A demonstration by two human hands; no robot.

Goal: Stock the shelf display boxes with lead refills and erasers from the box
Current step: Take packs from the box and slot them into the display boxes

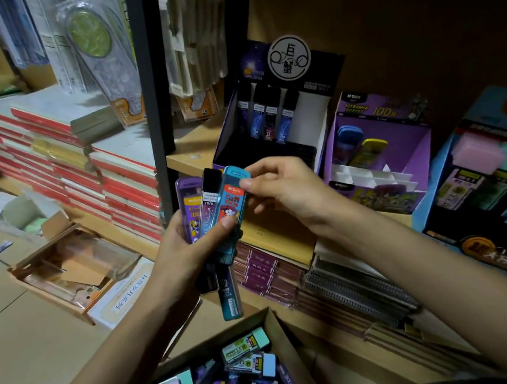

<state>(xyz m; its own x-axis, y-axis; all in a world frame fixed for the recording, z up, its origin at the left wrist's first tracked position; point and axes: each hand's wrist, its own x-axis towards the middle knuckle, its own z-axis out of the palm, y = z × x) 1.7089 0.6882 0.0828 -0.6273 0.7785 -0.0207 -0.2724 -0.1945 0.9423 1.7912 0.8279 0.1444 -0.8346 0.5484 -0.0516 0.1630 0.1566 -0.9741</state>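
Where the hands meet (head view): in front of the wooden shelf (272, 235), above the cardboard box (286, 336).
Left hand (185, 252): fingers curled round a fan of lead refill cases (211, 205), thumb pressed across their fronts.
Right hand (282, 194): thumb and forefinger pinch the top end of the teal case (230, 199); the other fingers are loosely bent.
Long axis: the cases stand nearly upright, tops leaning slightly right toward the shelf, and spread apart at the top.
Look of the cases: slim, flat and translucent. The purple case (189, 202) is on the left, the black case (209, 195) in the middle and the teal one in front, with an orange label.
Lower case (228, 295): a dark teal one hangs below the left hand, pointing down.
Cardboard box: open, heaped with refill cases and sleeved erasers (246, 345) lying every way.
Black display box (266, 116): on the shelf, with four refills standing upright.
Purple display box (372, 153): just to its right.
Blue display box (491, 174): further right, holding pastel erasers.
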